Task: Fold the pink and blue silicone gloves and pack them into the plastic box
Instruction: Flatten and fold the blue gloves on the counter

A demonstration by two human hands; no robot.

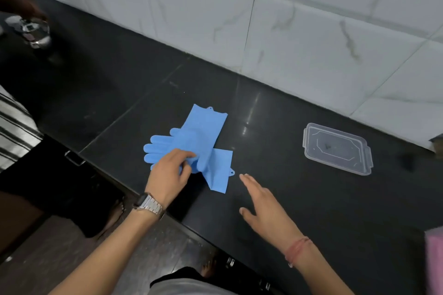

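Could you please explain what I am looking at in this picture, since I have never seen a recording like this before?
No machine here: a person wears a wide-angle camera on the head, so you look down at their own two bare hands over a dark counter. On it lie two blue gloves, crossed over each other, and to the right a clear plastic box, open side up. The left hand, with a wristwatch, pinches the gloves with its fingers. The right hand hovers open and holds nothing. Something pink shows at the right edge. At far left, another person's hand holds a glass.
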